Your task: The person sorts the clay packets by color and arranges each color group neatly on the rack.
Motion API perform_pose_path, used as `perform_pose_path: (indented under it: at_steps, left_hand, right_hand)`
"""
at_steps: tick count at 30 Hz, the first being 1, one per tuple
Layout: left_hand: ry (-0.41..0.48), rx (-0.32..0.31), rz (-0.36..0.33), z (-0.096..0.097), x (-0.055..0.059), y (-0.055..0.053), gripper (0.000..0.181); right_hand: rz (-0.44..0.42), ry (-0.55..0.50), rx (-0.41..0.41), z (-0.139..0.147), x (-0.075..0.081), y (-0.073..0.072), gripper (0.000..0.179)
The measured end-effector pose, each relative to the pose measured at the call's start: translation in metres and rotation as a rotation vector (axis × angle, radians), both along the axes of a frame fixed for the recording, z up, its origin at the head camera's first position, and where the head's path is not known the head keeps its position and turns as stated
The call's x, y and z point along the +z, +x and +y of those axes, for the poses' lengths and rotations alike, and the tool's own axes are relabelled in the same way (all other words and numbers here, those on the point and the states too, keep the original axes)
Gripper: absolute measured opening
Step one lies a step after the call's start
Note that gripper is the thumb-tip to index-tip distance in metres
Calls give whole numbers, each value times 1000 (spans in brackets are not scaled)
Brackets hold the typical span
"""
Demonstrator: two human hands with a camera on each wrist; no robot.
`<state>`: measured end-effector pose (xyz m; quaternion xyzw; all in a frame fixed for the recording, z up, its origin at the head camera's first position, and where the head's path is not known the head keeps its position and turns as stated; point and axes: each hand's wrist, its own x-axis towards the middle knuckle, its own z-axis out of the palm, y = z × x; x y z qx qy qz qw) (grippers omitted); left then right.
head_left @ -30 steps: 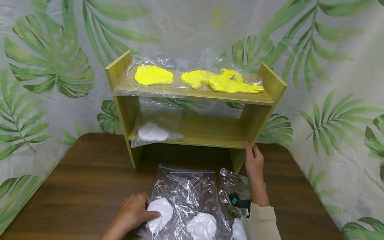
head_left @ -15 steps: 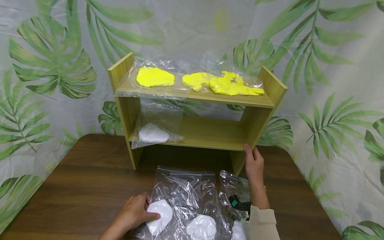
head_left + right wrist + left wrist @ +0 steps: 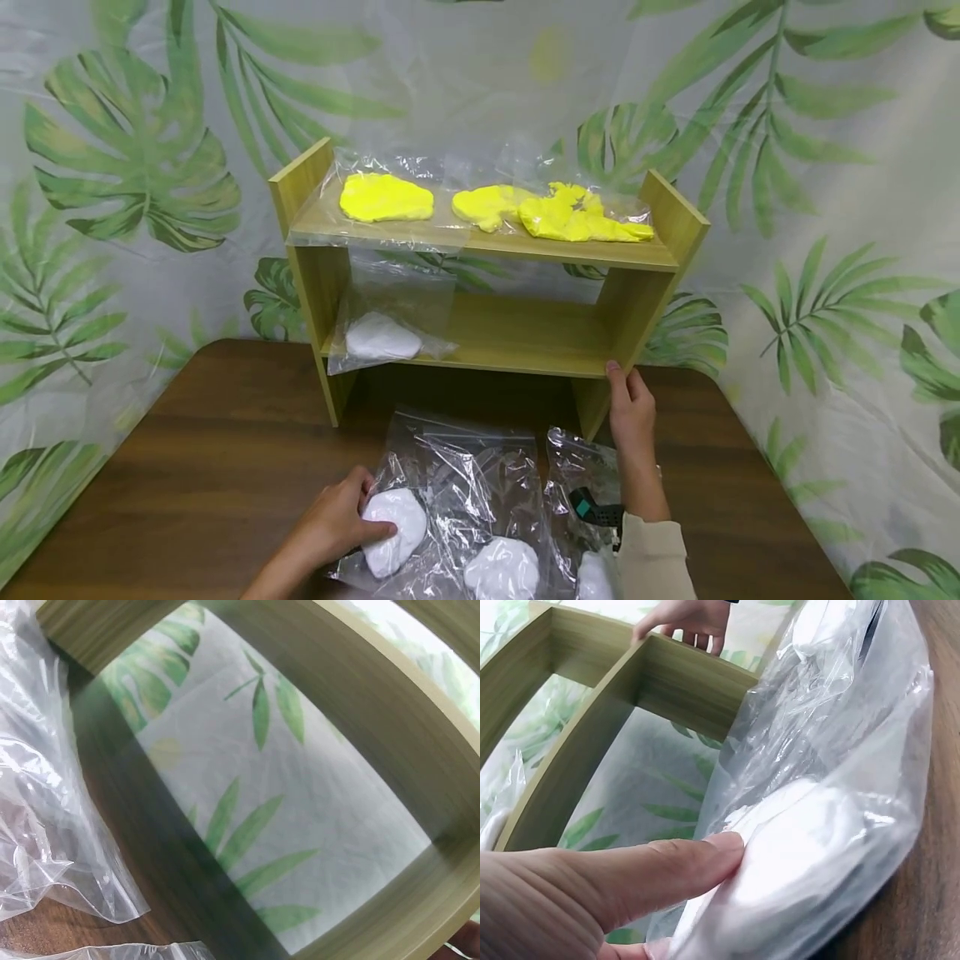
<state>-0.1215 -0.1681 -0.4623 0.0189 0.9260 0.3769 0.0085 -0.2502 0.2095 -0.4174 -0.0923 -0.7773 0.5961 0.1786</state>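
My left hand point(image 3: 330, 521) pinches a clear zip bag holding a flat white clay-like lump point(image 3: 393, 533), at the front of the table. In the left wrist view the thumb point(image 3: 667, 874) lies on top of the lump, and a fingertip shows below. My right hand point(image 3: 633, 417) grips the right side panel of a wooden two-tier shelf point(image 3: 540, 367), its thumb at the middle board's front edge. Only a bit of that hand's fingers point(image 3: 466, 939) shows in the right wrist view. Another bagged white lump point(image 3: 502, 568) lies beside the first.
Bagged yellow lumps point(image 3: 386, 197) lie along the shelf's top board. A bagged white lump point(image 3: 382, 336) sits at the left of the middle board, its bag overhanging the edge. Another white lump point(image 3: 596, 575) lies near my right forearm on the brown table point(image 3: 187, 500). A leaf-print cloth point(image 3: 817, 317) hangs behind.
My left hand, with the bagged white lump, has shifted slightly up and left. My right hand keeps its place on the shelf. The head view has moved a little.
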Motion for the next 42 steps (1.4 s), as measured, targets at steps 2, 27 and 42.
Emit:
perform_pose_path:
  at_steps: [2, 27, 42]
  left_hand:
    - [18, -1, -8, -2, 0, -2, 51]
    - [725, -276, -337, -10, -3, -9, 55]
    - [721, -199, -268, -29, 17, -10, 61]
  right_hand:
    - [4, -3, 0, -1, -1, 0, 59]
    - [11, 14, -23, -2, 0, -1, 56]
    - [-1, -1, -10, -3, 2, 0, 56]
